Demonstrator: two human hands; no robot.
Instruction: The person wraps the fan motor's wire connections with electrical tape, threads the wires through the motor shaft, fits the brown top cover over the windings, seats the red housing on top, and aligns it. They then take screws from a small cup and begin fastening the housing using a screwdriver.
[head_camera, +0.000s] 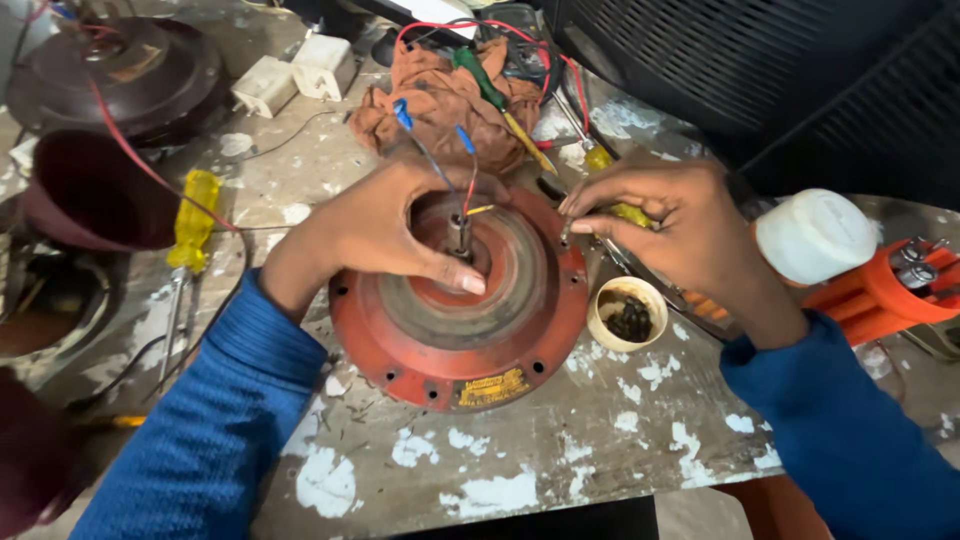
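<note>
On the paint-flecked workbench (520, 470), centre: one round red motor cover (455, 340) lying flat, a short shaft (459, 236) upright at its hub, coloured wires (450, 170) rising from beside the shaft. Your left hand (385, 230) rests over the cover's upper left, fingers curled together round the hub recess, thumb lying across it just below the shaft. Your right hand (670, 215) sits at the cover's upper right rim, thumb and fingertips pinched together on a small dark part (566, 234), too small to identify. Just right of the cover: a small cream cup (627, 314) of dark grease. Behind: a crumpled orange rag (440, 105) with a green-handled screwdriver (495, 100) on it. Left: a yellow-handled screwdriver (190, 225) and a dark maroon bowl-shaped housing (90, 190). Far right: a white plastic cap (815, 235) beside an orange tool (880, 295).
</note>
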